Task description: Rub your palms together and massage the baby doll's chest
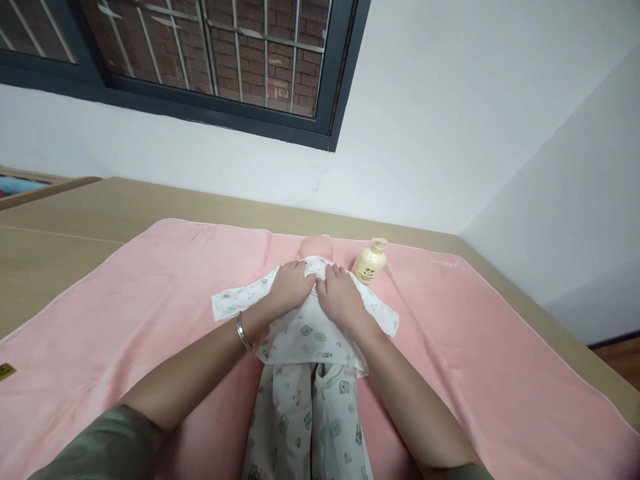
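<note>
A baby doll (315, 248) lies on its back on a pink blanket (140, 307), head away from me. It wears a white printed shirt (305, 333) and matching trousers (310, 420). My left hand (291, 288) rests flat on the left side of the doll's chest, fingers apart, near the collar. My right hand (341, 297) lies flat on the right side of the chest, beside the left hand. Neither hand grips anything. A silver bangle (243, 331) is on my left wrist.
A cream pump bottle (370, 261) stands on the blanket just right of the doll's head. The blanket covers a tan wooden surface (75, 220) against a white wall with a barred window (210, 47). The surface's right edge drops to the floor (620, 357).
</note>
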The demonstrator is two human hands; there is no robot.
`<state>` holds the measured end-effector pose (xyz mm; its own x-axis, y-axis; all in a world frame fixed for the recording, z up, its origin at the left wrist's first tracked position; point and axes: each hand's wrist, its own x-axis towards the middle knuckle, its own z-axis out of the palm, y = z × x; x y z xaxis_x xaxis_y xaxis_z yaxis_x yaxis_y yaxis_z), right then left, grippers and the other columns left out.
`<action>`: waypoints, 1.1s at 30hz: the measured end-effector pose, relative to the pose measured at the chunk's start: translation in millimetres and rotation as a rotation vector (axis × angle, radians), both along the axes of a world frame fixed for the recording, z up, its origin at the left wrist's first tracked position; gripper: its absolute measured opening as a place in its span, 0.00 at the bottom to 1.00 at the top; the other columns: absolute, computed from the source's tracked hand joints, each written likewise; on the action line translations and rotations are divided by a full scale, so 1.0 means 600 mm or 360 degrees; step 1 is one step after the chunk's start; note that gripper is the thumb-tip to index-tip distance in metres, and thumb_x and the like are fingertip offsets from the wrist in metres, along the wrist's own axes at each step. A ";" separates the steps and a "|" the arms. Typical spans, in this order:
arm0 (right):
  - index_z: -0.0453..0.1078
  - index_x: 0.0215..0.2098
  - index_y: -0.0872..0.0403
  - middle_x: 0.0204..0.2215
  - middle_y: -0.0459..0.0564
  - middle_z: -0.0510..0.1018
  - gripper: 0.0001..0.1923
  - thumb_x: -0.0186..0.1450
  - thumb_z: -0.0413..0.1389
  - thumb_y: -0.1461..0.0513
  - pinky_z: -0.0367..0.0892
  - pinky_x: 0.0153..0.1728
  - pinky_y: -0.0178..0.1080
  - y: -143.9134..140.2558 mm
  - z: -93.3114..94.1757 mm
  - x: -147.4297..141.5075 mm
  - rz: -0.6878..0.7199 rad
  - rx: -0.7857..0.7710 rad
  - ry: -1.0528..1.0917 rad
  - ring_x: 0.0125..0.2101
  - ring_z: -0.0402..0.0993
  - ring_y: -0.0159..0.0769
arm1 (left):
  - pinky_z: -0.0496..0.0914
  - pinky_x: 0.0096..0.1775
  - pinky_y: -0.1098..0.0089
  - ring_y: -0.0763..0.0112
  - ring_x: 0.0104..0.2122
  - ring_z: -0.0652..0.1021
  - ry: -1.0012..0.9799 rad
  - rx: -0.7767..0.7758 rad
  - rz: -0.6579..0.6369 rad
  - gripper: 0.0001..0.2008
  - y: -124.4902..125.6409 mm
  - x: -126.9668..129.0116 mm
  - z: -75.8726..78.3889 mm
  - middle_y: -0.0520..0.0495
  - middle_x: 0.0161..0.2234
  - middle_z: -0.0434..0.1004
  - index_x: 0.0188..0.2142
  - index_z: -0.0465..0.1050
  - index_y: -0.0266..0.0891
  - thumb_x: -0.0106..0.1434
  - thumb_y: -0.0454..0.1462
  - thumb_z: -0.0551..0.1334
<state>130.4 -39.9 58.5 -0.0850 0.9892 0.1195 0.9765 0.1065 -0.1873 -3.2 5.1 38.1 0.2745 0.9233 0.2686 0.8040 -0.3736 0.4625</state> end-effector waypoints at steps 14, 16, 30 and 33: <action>0.65 0.61 0.63 0.64 0.63 0.68 0.24 0.74 0.41 0.59 0.54 0.65 0.47 0.046 -0.004 0.048 0.0045 0.0009 0.0205 0.64 0.62 0.48 | 0.59 0.60 0.42 0.39 0.62 0.67 -0.0085 0.0259 -0.0029 0.22 -0.049 0.030 -0.037 0.23 0.59 0.69 0.56 0.67 0.30 0.63 0.35 0.54; 0.62 0.65 0.65 0.66 0.65 0.65 0.26 0.75 0.40 0.60 0.52 0.66 0.49 0.036 -0.003 0.036 0.0009 0.0004 0.0129 0.66 0.59 0.50 | 0.63 0.58 0.46 0.42 0.57 0.71 -0.0103 0.0149 -0.0022 0.19 -0.035 0.021 -0.027 0.25 0.54 0.74 0.52 0.70 0.31 0.63 0.36 0.54; 0.67 0.60 0.62 0.63 0.63 0.70 0.23 0.71 0.43 0.61 0.58 0.63 0.46 0.027 0.011 0.038 0.0162 -0.0077 0.0243 0.63 0.64 0.48 | 0.60 0.61 0.48 0.43 0.62 0.68 0.0110 0.0181 0.0144 0.23 -0.042 0.023 -0.025 0.26 0.60 0.70 0.59 0.66 0.28 0.68 0.39 0.52; 0.70 0.53 0.59 0.57 0.60 0.75 0.20 0.71 0.43 0.61 0.60 0.59 0.45 0.048 0.004 0.057 0.0148 -0.0044 0.0301 0.56 0.69 0.46 | 0.58 0.63 0.48 0.43 0.66 0.63 0.0188 0.0225 0.0146 0.26 -0.055 0.028 -0.026 0.26 0.64 0.65 0.63 0.62 0.28 0.69 0.39 0.52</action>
<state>164.6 -10.9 60.6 -0.1546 0.9813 0.1149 0.9098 0.1868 -0.3707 13.4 -28.1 22.5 0.2282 0.9012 0.3685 0.8833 -0.3508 0.3110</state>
